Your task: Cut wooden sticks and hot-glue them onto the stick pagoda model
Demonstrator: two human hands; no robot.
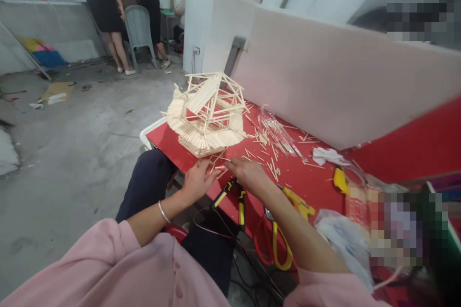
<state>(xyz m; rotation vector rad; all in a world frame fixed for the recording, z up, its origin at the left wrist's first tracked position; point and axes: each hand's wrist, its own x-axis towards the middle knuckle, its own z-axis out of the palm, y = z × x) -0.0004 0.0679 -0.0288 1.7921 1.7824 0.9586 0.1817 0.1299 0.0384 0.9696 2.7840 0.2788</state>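
One stick model (207,115), a pale house-like frame of thin wooden sticks with an open pitched roof and a fanned, layered base, standing at the near-left corner of one red table (309,180). Loose sticks (268,151), too many and too small to count, scattered over the table between the model and a clear plastic bag (277,132) that lies just right of it. Two hands at the table's near edge, just in front of the model: left hand (196,180), one silver bangle (163,212) on its wrist, fingers lightly curled with tips pinched toward a thin stick, though whether it grips it cannot be told; right hand (248,172), palm down on the table, fingers loosely bent, contents if any hidden. One pair of pliers (234,196) with yellow-and-black handles lying directly under the hands at the table edge. One pair of scissors (275,244) with one yellow and one red loop, partly beneath the right forearm. One crumpled white tissue (326,155) further right. Two people standing by one grey chair (139,31) in the background
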